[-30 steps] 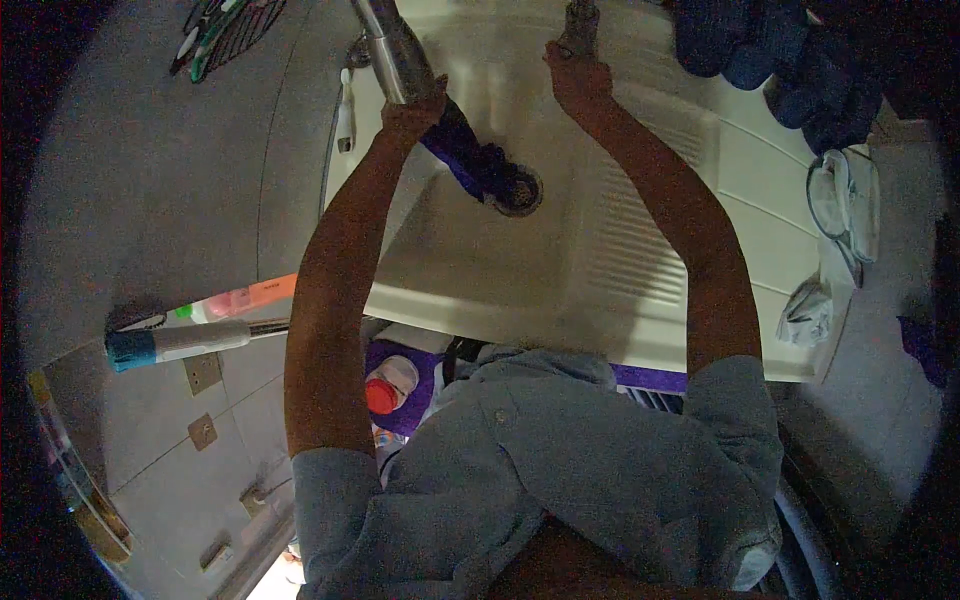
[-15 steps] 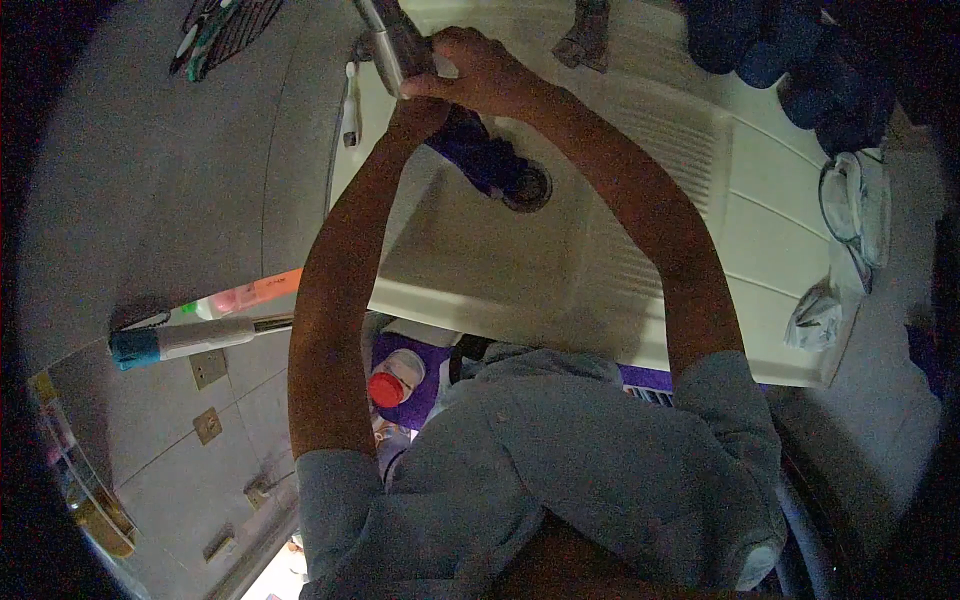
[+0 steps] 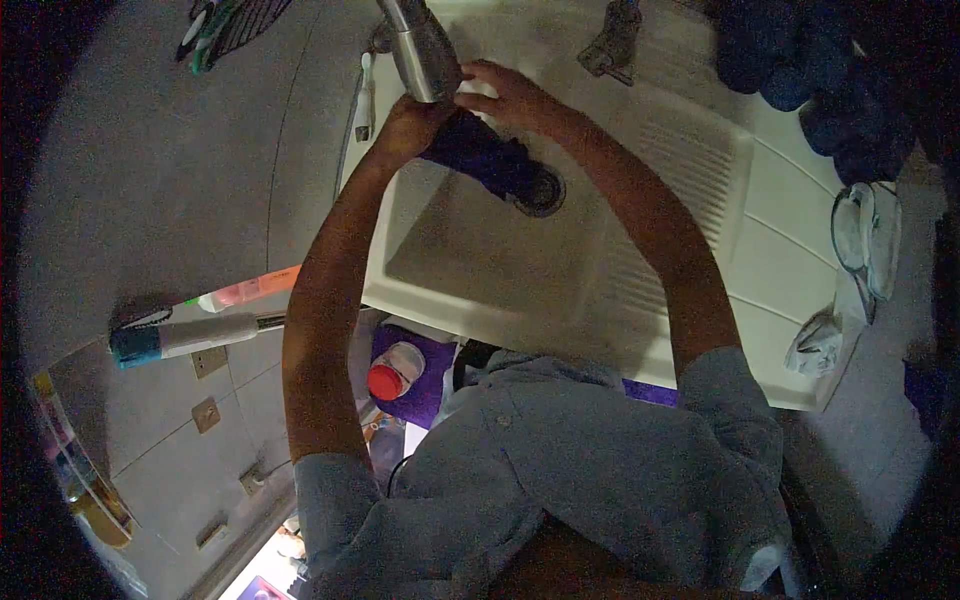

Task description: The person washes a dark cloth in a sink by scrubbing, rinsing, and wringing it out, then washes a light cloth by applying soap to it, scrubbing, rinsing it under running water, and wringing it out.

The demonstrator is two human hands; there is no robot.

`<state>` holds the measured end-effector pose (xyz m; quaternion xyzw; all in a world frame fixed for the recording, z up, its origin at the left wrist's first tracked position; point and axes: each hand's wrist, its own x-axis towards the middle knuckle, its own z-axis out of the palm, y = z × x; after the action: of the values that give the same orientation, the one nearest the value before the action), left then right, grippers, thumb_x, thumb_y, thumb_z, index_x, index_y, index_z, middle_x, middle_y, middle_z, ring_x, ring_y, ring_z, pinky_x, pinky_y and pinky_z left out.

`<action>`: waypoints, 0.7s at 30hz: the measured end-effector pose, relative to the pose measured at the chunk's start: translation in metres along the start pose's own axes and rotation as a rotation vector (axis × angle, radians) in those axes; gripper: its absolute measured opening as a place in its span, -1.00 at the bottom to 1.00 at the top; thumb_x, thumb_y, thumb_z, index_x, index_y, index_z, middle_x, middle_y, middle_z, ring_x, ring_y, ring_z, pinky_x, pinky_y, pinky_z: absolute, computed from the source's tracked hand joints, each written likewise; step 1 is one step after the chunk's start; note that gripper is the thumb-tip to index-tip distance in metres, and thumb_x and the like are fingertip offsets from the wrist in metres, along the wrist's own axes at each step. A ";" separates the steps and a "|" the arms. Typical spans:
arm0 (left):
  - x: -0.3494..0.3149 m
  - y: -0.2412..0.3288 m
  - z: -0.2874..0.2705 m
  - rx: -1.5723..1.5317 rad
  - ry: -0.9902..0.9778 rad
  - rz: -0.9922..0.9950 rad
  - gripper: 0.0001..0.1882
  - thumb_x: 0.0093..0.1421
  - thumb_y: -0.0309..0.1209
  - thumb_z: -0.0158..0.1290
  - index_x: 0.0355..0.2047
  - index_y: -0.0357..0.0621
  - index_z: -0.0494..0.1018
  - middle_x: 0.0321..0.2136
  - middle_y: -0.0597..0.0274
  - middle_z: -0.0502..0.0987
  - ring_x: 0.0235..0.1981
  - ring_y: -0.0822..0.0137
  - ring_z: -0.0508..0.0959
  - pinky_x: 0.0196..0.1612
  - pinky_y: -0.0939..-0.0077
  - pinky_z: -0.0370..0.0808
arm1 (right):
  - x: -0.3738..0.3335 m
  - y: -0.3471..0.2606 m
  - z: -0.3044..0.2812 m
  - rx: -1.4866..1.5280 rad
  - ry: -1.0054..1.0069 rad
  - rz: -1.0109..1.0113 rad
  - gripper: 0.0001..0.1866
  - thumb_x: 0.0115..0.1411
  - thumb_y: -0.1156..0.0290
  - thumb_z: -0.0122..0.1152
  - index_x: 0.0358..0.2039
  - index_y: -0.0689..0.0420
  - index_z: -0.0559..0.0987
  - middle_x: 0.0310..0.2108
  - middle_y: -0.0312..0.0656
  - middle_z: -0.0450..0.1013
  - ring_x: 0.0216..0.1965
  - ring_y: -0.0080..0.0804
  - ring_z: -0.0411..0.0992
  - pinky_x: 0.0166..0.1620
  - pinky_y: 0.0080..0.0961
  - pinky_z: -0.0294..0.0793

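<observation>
Below the metal faucet [image 3: 428,65], my left hand [image 3: 412,128] is closed on one end of a long, dark blue cloth [image 3: 480,155]. The faucet hides part of its fingers. From there the cloth hangs down into the cream sink [image 3: 470,265], its lower end by the round drain [image 3: 545,192]. My right hand [image 3: 510,95] is just right of the faucet mouth, fingers stretched out and apart, holding nothing I can see. Whether its fingertips touch the faucet or the cloth is hard to tell.
Ridged washboard [image 3: 690,180] forms the sink's right side. Dark bundled cloths [image 3: 800,75] lie far right, with a whitish brush-like item [image 3: 865,235] and a crumpled clear bag [image 3: 815,342] nearer. A toothbrush [image 3: 364,100] lies on the left rim; a red-lidded jar [image 3: 392,372] is below.
My right hand has come away from the faucet and its fingers have opened out. The left hand stays at the cloth under the faucet. The whole view has shifted slightly.
</observation>
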<state>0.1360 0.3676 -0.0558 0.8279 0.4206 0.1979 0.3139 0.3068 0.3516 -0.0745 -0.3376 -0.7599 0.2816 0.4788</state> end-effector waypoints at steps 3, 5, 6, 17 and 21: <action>-0.009 0.008 -0.019 -0.055 0.029 -0.060 -0.81 -0.08 -0.40 -0.08 -0.46 -0.27 0.34 -0.62 0.12 0.39 -0.57 0.35 0.39 -0.53 0.59 0.33 | 0.006 -0.001 0.020 0.246 -0.173 0.424 -0.68 0.03 0.19 -0.30 -0.36 0.12 0.35 -0.34 -0.15 0.30 -0.27 -0.26 0.26 -0.20 -0.44 0.22; -0.016 0.036 -0.039 0.056 -0.007 -0.179 -0.79 -0.07 -0.36 -0.09 -0.46 -0.27 0.35 -0.64 0.20 0.38 -0.56 0.44 0.37 -0.50 0.64 0.31 | 0.008 -0.009 0.022 0.131 -0.345 0.424 -0.65 0.06 0.18 -0.40 -0.34 0.08 0.35 -0.33 -0.16 0.31 -0.27 -0.28 0.27 -0.20 -0.42 0.23; -0.018 0.051 -0.045 0.060 -0.014 -0.180 -0.79 -0.07 -0.36 -0.09 -0.46 -0.27 0.35 -0.64 0.20 0.38 -0.56 0.44 0.37 -0.50 0.64 0.31 | 0.006 0.001 0.028 0.187 -0.333 0.395 -0.71 0.05 0.25 -0.34 -0.31 0.05 0.34 -0.37 -0.14 0.33 -0.31 -0.29 0.30 -0.21 -0.41 0.23; -0.045 -0.008 -0.017 -1.684 0.189 -0.354 -0.65 0.03 -0.22 -0.33 -0.34 -0.24 0.25 -0.42 0.11 0.34 -0.35 0.26 0.34 -0.22 0.42 0.24 | 0.012 -0.025 0.019 0.397 -0.021 0.547 -0.61 -0.15 0.12 0.04 -0.39 0.16 0.39 -0.49 -0.15 0.35 -0.39 -0.36 0.31 -0.29 -0.49 0.26; -0.038 -0.087 0.052 -2.114 0.371 -0.264 -0.54 0.03 -0.14 -0.34 -0.18 -0.25 0.10 -0.29 0.05 0.25 -0.24 0.24 0.27 -0.22 0.34 0.25 | 0.013 -0.017 0.097 0.060 0.079 0.259 -0.55 -0.23 0.04 0.08 -0.49 0.20 0.40 -0.57 -0.07 0.35 -0.50 -0.20 0.34 -0.39 -0.44 0.31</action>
<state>0.0956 0.3573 -0.1558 0.0432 0.1636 0.5474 0.8196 0.2094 0.3411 -0.0925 -0.4295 -0.6817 0.3500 0.4779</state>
